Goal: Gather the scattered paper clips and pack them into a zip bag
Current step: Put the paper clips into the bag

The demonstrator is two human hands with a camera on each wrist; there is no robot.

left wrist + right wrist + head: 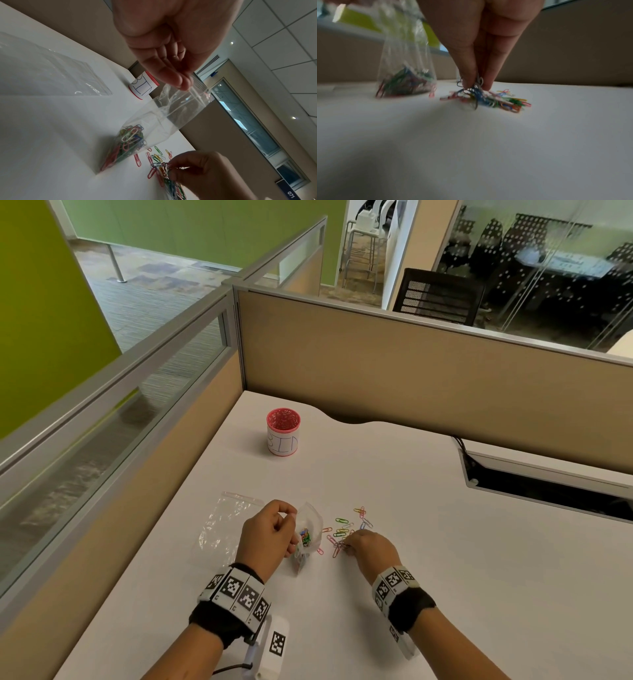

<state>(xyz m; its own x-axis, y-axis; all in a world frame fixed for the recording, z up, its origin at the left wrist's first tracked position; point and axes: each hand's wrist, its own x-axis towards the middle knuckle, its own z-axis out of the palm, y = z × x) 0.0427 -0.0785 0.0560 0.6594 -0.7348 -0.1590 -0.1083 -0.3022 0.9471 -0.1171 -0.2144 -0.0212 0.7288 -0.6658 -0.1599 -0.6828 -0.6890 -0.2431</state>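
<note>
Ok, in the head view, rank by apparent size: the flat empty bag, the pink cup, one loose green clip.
1. Flat empty bag.
2. Pink cup, though it stands farther from the camera, so its true size is unsure.
3. Green clip, far smaller.

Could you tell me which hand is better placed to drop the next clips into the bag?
The right hand: it already pinches a bunch of paper clips beside the zip bag, while the left hand is busy holding the bag's top up.
</note>
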